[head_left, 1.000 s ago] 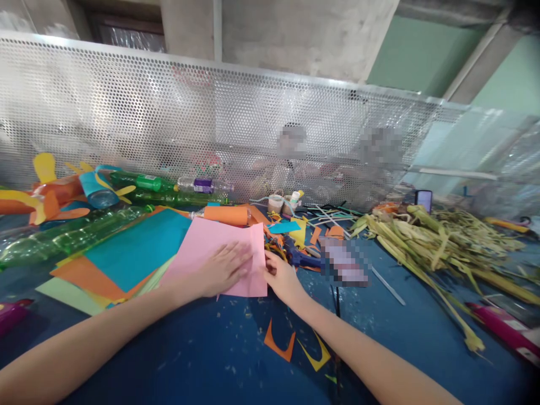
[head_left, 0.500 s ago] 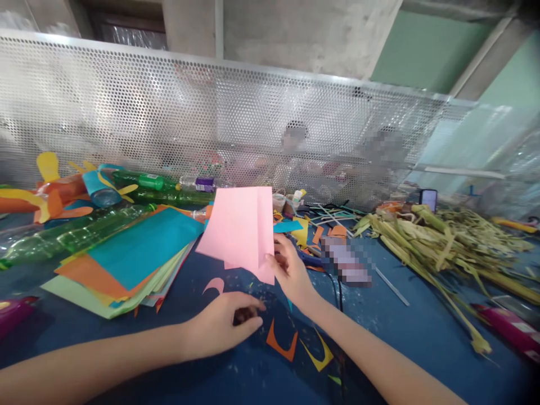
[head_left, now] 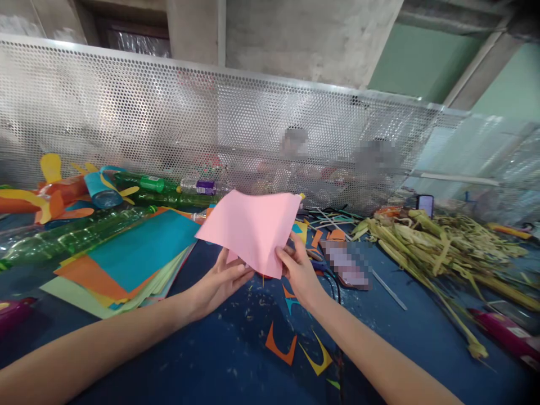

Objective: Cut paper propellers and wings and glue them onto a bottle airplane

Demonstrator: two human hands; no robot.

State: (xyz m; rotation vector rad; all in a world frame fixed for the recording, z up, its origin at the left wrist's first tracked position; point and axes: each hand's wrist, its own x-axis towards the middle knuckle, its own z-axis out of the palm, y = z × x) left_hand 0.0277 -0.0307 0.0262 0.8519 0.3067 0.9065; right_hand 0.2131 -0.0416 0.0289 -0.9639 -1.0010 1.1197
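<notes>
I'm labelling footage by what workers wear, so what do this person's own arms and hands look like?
The ungloved left hand and ungloved right hand are bare, with slender fingers. Both forearms are uncovered, with no sleeve in view. Neither wrist shows a watch or bracelet. No ring shows, though some fingers are partly hidden.

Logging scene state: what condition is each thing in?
Pink paper: raised, curved.
Right hand: pinching pink paper.
Left hand: by paper's near edge, grip unclear.
Colored paper stack: fanned, blue sheet uppermost.
Back phone: standing upright.
Orange offcut: flat, curved cutout.
Plant husks: loosely heaped.
Front green bottle: on its side.
</notes>
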